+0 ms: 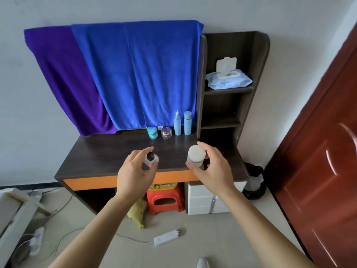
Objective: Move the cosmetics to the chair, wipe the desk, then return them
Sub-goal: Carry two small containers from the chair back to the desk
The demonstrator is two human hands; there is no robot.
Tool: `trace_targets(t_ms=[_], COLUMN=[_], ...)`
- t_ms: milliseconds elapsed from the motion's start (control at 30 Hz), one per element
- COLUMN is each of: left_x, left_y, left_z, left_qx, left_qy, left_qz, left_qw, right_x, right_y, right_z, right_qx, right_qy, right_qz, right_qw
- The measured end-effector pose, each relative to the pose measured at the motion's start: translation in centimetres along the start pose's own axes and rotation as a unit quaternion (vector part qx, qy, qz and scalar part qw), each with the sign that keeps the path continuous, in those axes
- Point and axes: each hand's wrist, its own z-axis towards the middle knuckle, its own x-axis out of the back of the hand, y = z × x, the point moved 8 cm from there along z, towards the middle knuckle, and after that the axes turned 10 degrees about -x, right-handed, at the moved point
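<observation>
Over the front of the desk (pixel 96 157): left hand (pixel 133 175), fingers curled, pinching a clear square bottle (pixel 154 161) beneath its black ball cap; right hand (pixel 214 171) clasping a white jar (pixel 195 156) between thumb and fingers. Upright along the back edge: teal jar (pixel 152 133), gold-banded jar (pixel 166 132), pump bottle (pixel 177 124), tall blue bottle (pixel 187 122). Square bottle probably glass: rigid, slick, breakable; best held by its flat sides, not the cap. White jar likely light; sidewall grip adequate.

Two jars (pixel 152 133) left of two bottles (pixel 177 125) at the desk's (pixel 106 151) back; stool (pixel 164 198) beneath; bin (pixel 253 178), perhaps, rightward.
</observation>
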Motion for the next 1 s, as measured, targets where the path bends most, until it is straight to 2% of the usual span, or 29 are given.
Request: trace_targets(t_ms=[233,567,800,1000], left_x=[-3.8,-5.9,-9.4,-15.6], left_y=[-6.1,-22.8,-36.4,-46.7], left_z=[8.6,14.6,20.2,22.2], left_qx=[0.063,0.140,0.130,0.137], left_qy=[0.014,-0.021,-0.129,-0.218], left_qz=[-0.004,0.019,0.002,-0.010], left_qw=[0.998,0.990,0.983,0.966], right_x=[-4.5,-20.1,-33.0,-44.8], right_y=[1.4,1.1,1.7,5.0], right_z=[12.5,21.4,25.8,28.8], right_qx=[-0.003,-0.037,-0.112,-0.175], right_qy=[-0.047,-0.112,-0.119,-0.153], right_qz=[-0.006,-0.036,-0.103,-0.160], right_qw=[0.999,0.992,0.981,0.959])
